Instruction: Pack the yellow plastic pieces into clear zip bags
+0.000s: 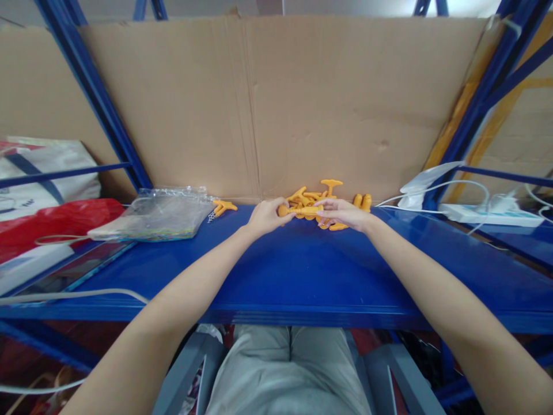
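Note:
Both hands meet over the back of the blue shelf, holding a yellow-orange plastic piece (pixel 301 211) between them. My left hand (pixel 265 217) pinches its rounded left end. On the other end, the fingers of my right hand (pixel 345 214) are closed. I cannot tell whether the piece is one part or two fitted together. Behind and under the hands lies a pile of similar yellow parts (pixel 298 196), partly hidden. A T-shaped yellow part (pixel 332 184) stands up from it. Two stubby yellow cylinders (pixel 366 202) stand just right of my right hand.
A yellow piece with a small chain (pixel 224 206) lies left of my hands, beside a stack of clear plastic bags (pixel 159 213). Cardboard (pixel 328 98) walls off the back. A white power strip (pixel 488 213) with cables sits at right, a red bag (pixel 64 222) at left.

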Available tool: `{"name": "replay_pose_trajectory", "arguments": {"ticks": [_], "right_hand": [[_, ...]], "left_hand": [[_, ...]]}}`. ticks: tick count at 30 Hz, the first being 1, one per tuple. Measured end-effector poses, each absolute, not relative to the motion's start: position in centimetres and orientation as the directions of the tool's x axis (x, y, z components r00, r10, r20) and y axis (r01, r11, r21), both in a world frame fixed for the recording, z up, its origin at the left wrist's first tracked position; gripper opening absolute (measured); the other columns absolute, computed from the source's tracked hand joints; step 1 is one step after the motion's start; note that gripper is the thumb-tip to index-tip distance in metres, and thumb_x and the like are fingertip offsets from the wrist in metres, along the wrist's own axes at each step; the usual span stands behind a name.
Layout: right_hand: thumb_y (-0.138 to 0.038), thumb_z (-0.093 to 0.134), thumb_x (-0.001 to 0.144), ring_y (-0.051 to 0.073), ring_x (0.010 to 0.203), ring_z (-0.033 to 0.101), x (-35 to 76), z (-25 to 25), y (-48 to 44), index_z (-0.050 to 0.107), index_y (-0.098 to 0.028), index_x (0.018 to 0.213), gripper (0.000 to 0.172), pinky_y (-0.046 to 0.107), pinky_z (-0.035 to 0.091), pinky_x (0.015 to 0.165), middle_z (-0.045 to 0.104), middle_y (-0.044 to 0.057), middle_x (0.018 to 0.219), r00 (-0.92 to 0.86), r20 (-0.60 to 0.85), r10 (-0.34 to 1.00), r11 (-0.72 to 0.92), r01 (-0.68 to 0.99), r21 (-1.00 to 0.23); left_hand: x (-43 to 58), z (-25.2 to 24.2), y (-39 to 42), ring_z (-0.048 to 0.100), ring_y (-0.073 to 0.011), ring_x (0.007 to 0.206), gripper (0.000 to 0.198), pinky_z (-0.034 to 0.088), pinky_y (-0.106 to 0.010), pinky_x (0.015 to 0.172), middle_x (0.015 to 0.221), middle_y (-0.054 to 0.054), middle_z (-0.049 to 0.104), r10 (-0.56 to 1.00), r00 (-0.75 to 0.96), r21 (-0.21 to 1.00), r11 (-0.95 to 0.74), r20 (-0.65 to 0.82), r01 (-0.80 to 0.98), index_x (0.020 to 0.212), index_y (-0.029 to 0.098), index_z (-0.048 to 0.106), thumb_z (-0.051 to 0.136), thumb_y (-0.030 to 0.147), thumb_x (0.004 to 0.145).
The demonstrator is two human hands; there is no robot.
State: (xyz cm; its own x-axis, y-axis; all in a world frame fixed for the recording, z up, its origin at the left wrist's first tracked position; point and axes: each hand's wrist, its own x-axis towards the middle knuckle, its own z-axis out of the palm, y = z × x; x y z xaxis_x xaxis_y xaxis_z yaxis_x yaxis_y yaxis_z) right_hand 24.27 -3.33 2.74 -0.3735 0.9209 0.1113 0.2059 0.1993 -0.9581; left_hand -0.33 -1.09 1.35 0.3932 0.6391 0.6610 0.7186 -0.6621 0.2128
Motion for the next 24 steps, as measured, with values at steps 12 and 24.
{"name": "replay_pose_trajectory", "arguments": {"ticks": [12, 24], "right_hand": [[-0.031, 0.067, 0.085, 0.012, 0.064, 0.066, 23.85, 2.66, -3.15, 0.067, -0.017, 0.091, 0.016, 0.022, 0.053, 0.058, 0.073, 0.007, 0.086, -0.355, 0.119, 0.927, 0.178, 0.137, -0.975], [-0.020, 0.063, 0.086, 0.010, 0.062, 0.065, 23.22, 2.66, -3.25, 0.063, -0.016, 0.081, 0.007, 0.022, 0.056, 0.067, 0.069, 0.003, 0.070, -0.312, 0.102, 0.945, 0.100, -0.023, -0.995]], "left_hand": [[-0.37, 1.21, -0.81, 0.059, -0.0136, 0.056, 0.026, 0.036, -0.022, 0.053, 0.061, 0.001, 0.066, 0.588, 0.398, 0.162, -0.679, 0.704, 0.716, 0.087, 0.019, 0.064, 0.067, 0.042, 0.078], [-0.43, 1.19, -0.83, 0.062, -0.0153, 0.059, 0.027, 0.041, -0.024, 0.057, 0.062, 0.002, 0.067, 0.620, 0.423, 0.148, -0.661, 0.661, 0.736, 0.094, 0.020, 0.064, 0.063, 0.044, 0.082]]}}
